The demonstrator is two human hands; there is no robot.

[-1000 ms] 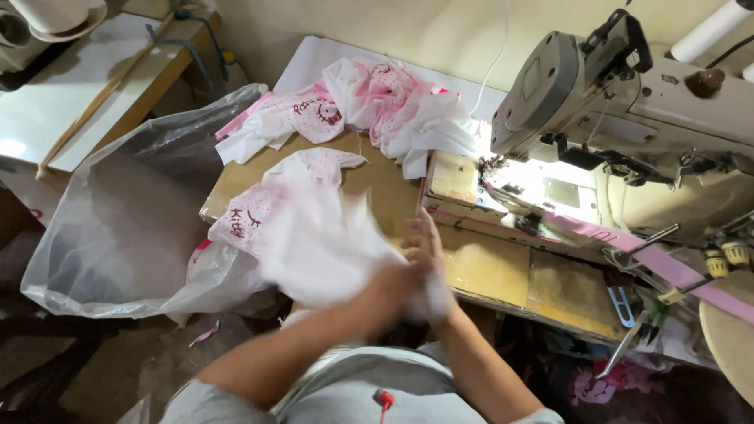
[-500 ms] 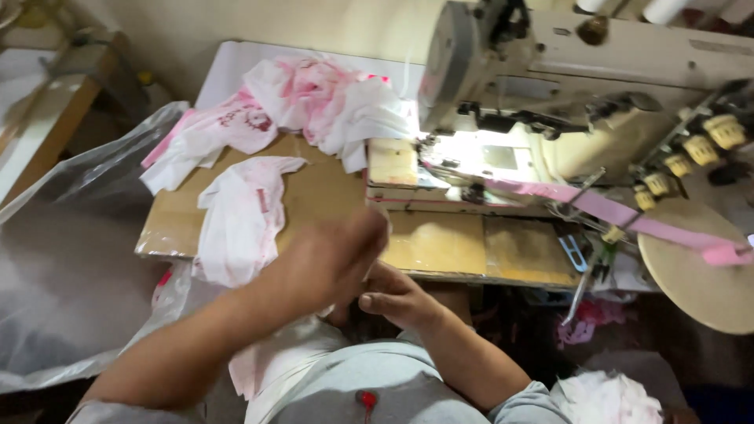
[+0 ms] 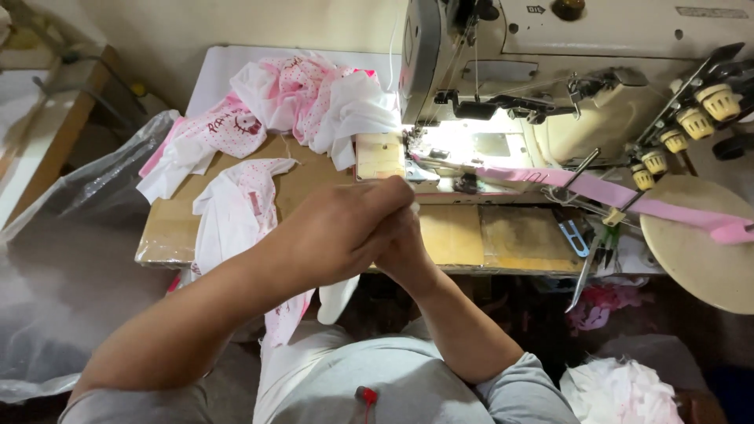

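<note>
At nine o'clock we see a clear plastic bag (image 3: 71, 259) slumped beside the wooden bench (image 3: 169, 235), its contents hidden. A white garment piece dotted pink (image 3: 239, 212) lies on the bench, its long axis running twelve to six, just at nine o'clock of our left hand (image 3: 338, 232), the nearer one. That hand covers our right hand (image 3: 404, 247); both grips are closed together, a sliver of white cloth (image 3: 414, 209) showing at the fingertips. At one o'clock stands the cream sewing machine (image 3: 550, 86), a pink ribbon (image 3: 613, 192) trailing toward three.
</note>
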